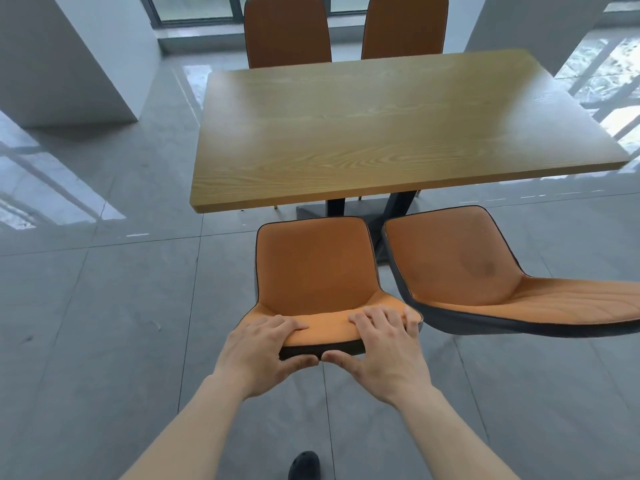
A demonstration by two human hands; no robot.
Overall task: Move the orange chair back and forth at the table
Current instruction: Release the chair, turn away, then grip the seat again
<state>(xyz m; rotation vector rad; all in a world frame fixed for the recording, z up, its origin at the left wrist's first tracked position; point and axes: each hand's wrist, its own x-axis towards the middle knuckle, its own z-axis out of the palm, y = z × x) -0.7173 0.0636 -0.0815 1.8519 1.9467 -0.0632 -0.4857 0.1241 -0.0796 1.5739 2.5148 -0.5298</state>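
Note:
An orange chair (pixel 313 268) with dark piping stands just short of the near edge of the wooden table (pixel 391 126), its seat facing the table. My left hand (pixel 263 351) grips the left part of the top of its backrest, fingers over the front and thumb behind. My right hand (pixel 384 344) grips the right part of the same edge in the same way. The two thumbs nearly touch at the middle of the backrest's dark rear side. The chair's legs are hidden below the seat.
A second orange chair (pixel 485 278) stands close to the right, almost touching the held one. Two more orange chairs (pixel 287 32) (pixel 403 29) are at the table's far side. The table's black base (pixel 349 211) sits ahead. A white pillar (pixel 69 57) is at left. My dark shoe (pixel 304 465) is on the grey tiles.

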